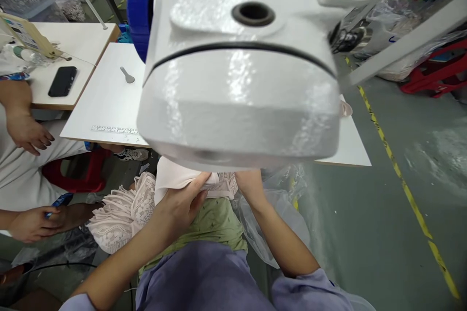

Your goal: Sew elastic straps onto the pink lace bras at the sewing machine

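A pale pink lace bra (175,175) lies over my lap, just below the front of a large white sewing machine head (237,102). My left hand (188,199) is closed on its smooth edge, thumb on top. On the other side, my right hand (250,185) reaches up to the lace part, its fingers hidden behind the machine head. A stack of similar lace bras (124,211) rests beside my left forearm. Green patterned cloth (215,221) covers my lap beneath the work.
The white machine table (98,92) carries a printed ruler scale and a small grey spoon-shaped tool (127,75). A person's hand (27,131) and a black phone (62,81) are at the left. Clear plastic bags (273,218) hang by my right arm.
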Action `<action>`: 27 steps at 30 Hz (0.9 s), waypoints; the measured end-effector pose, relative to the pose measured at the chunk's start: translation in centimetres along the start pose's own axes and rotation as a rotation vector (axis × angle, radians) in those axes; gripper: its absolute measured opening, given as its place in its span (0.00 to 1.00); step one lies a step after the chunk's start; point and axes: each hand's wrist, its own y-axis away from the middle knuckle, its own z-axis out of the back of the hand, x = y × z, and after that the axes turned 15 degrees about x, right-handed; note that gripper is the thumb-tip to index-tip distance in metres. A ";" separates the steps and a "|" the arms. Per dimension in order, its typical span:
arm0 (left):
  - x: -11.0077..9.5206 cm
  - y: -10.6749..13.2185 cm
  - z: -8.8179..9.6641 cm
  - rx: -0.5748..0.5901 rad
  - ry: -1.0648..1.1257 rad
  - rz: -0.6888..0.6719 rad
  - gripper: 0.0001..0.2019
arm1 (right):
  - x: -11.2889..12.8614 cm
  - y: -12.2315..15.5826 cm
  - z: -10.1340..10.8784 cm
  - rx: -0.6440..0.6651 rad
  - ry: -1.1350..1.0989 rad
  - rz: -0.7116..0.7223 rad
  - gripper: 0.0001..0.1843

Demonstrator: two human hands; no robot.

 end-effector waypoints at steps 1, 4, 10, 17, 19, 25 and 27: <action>0.0 -0.1 0.0 -0.006 0.002 -0.008 0.26 | 0.1 0.1 0.0 0.007 -0.042 -0.002 0.14; -0.1 -0.2 -0.1 -0.019 0.000 -0.011 0.26 | 0.1 0.5 -0.3 0.030 -0.172 -0.027 0.14; -0.1 -0.1 -0.2 -0.093 -0.047 -0.005 0.28 | -0.4 1.3 -1.4 0.038 -0.360 -0.061 0.17; -0.1 -0.2 -0.3 -0.115 -0.112 -0.073 0.31 | -0.2 2.7 -2.1 0.021 -0.463 -0.063 0.14; -0.5 0.0 -0.5 -0.126 -0.144 -0.078 0.30 | -0.4 3.6 -2.5 0.013 -0.488 -0.080 0.15; -3.2 1.7 -2.6 -0.086 -0.276 -0.044 0.36 | 0.2 7.1 -3.5 0.071 -0.524 -0.132 0.15; -4.0 2.2 -3.4 -0.088 -0.325 -0.060 0.38 | 0.8 7.8 -3.6 0.062 -0.573 -0.162 0.15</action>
